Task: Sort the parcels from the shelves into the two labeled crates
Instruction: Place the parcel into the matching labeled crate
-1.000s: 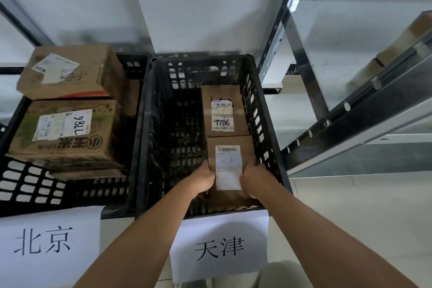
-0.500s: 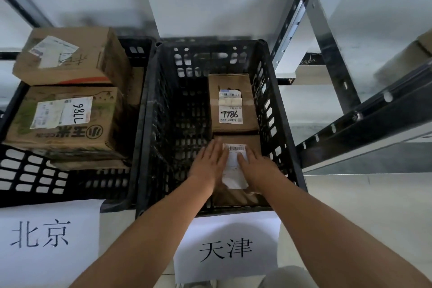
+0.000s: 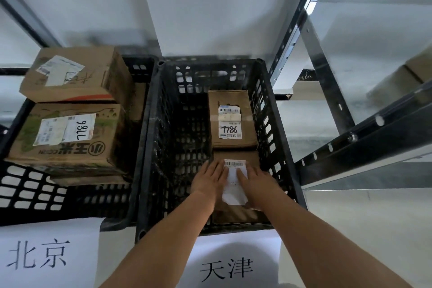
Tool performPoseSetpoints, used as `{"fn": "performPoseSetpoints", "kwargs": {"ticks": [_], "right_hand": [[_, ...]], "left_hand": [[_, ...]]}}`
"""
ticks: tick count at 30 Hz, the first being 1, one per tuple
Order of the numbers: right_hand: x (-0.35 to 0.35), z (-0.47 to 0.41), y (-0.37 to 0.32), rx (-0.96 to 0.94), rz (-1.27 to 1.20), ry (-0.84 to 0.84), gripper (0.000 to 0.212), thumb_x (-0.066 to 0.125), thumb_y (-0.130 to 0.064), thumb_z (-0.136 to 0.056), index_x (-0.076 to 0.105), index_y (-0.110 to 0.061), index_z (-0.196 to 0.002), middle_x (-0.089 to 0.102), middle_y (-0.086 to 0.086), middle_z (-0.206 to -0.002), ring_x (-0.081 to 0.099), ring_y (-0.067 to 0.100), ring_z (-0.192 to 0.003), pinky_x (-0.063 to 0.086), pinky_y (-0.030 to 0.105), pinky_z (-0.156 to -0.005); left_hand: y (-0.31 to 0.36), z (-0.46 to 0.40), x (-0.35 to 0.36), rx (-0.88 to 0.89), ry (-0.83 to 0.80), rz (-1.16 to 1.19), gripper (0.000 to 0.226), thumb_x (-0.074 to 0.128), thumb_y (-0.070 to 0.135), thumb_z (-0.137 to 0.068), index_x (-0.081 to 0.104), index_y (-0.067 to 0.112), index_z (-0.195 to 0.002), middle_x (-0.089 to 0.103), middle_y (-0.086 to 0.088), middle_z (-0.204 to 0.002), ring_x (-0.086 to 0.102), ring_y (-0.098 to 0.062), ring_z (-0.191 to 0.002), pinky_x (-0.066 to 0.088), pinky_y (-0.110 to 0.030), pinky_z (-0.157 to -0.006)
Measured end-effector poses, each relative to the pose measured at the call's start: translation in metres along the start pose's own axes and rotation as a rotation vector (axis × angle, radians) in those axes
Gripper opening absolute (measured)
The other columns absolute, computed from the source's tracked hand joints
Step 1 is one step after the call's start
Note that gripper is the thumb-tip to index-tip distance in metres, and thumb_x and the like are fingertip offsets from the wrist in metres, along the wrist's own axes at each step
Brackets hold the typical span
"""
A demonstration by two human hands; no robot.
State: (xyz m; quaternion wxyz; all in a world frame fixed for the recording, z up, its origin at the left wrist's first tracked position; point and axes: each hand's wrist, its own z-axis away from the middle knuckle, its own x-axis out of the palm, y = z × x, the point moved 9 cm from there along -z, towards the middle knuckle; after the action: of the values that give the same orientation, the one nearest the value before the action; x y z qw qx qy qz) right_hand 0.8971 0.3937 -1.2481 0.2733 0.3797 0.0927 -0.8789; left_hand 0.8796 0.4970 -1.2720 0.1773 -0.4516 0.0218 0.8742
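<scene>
- Lying flat and straight on top of the small brown parcel [image 3: 236, 211]: the fingers [image 3: 218, 168] of the left hand [image 3: 207, 181], gripping nothing.
- Doing the same just beside them: the fingers [image 3: 244, 175] of the right hand [image 3: 257, 184], straight and spread out, partly covering the white sticker [image 3: 235, 182].
- Sitting at the near end of the right crate [image 3: 152, 147], by its right wall: the small brown parcel, low down inside.
- Resting in the same crate, just past the hands and touching the first one: a second parcel [image 3: 233, 119] with "7786" written on it.
- Hanging on the front of the right crate: a paper sign [image 3: 233, 262] reading 天津.
- Standing right up against the right crate, on its left: the other crate [image 3: 25, 192], holding a pile of bigger boxes [image 3: 70, 133], with a sign [image 3: 46, 255] reading 北京.
- Rising past the right crate's right wall: the metal shelves [image 3: 364, 138], with more brown parcels [image 3: 397, 82] looking blurry far off.
- Looking like the very end of putting one parcel down, maybe pressing it flat.
- Next, probably: lifting both hands up out of the crate without bumping the walls, turning to the shelves, picking another parcel, reading its sticker to choose the crate.
</scene>
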Motion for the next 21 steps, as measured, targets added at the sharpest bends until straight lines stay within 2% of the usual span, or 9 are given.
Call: {"fn": "performPoseSetpoints", "kwargs": {"ticks": [2,6,10,15,18,21], "right_hand": [[-0.016,0.007,-0.001,0.001,0.011,0.052,0.101,0.068,-0.041,-0.091,0.0,-0.014,-0.16,-0.007,0.023,-0.165,0.003,0.041,-0.152,0.022,0.049,-0.12],[-0.085,0.04,0.0,0.034,0.018,0.192,0.096,0.058,-0.053,-0.095,-0.002,-0.017,-0.16,-0.011,0.019,-0.166,-0.01,0.039,-0.153,0.006,0.054,-0.123],[-0.178,0.103,0.006,0.093,0.058,0.261,0.091,0.046,-0.06,-0.097,-0.007,-0.021,-0.16,-0.015,0.017,-0.166,-0.018,0.041,-0.151,-0.005,0.064,-0.119],[-0.315,0.224,0.0,0.115,0.082,0.373,0.077,0.029,-0.054,-0.104,-0.013,-0.021,-0.159,-0.019,0.017,-0.165,-0.024,0.04,-0.15,-0.009,0.065,-0.117],[-0.399,0.311,-0.006,0.117,0.085,0.468,0.072,0.023,-0.052,-0.105,-0.015,-0.023,-0.159,-0.021,0.015,-0.165,-0.024,0.038,-0.15,-0.006,0.065,-0.119],[-0.477,0.408,-0.011,0.101,0.105,0.557,0.072,0.017,-0.055,-0.104,-0.021,-0.024,-0.157,-0.026,0.014,-0.163,-0.027,0.038,-0.149,-0.011,0.065,-0.118]], "left_hand": [[-0.007,0.009,-0.02,-0.03,0.084,0.008,0.106,0.042,0.073,-0.092,-0.014,0.012,-0.158,-0.019,-0.011,-0.166,-0.018,-0.028,-0.153,-0.013,-0.045,-0.121],[-0.04,0.051,-0.091,-0.132,0.193,0.057,0.11,0.035,0.082,-0.087,-0.008,0.012,-0.159,-0.015,-0.01,-0.167,-0.019,-0.028,-0.153,-0.011,-0.048,-0.124],[-0.082,0.124,-0.186,-0.279,0.246,0.1,0.105,0.029,0.081,-0.089,-0.017,0.015,-0.157,-0.023,-0.01,-0.165,-0.023,-0.029,-0.151,-0.01,-0.05,-0.123],[-0.128,0.248,-0.329,-0.42,0.358,0.115,0.098,0.019,0.079,-0.092,-0.02,0.017,-0.157,-0.028,-0.011,-0.162,-0.024,-0.03,-0.151,-0.016,-0.051,-0.121],[-0.145,0.333,-0.416,-0.482,0.464,0.136,0.095,0.016,0.079,-0.092,-0.02,0.018,-0.157,-0.025,-0.011,-0.163,-0.021,-0.031,-0.152,-0.015,-0.052,-0.122],[-0.149,0.422,-0.502,-0.532,0.544,0.105,0.094,0.018,0.077,-0.094,-0.019,0.018,-0.157,-0.023,-0.012,-0.164,-0.018,-0.031,-0.153,-0.012,-0.053,-0.122]]}}
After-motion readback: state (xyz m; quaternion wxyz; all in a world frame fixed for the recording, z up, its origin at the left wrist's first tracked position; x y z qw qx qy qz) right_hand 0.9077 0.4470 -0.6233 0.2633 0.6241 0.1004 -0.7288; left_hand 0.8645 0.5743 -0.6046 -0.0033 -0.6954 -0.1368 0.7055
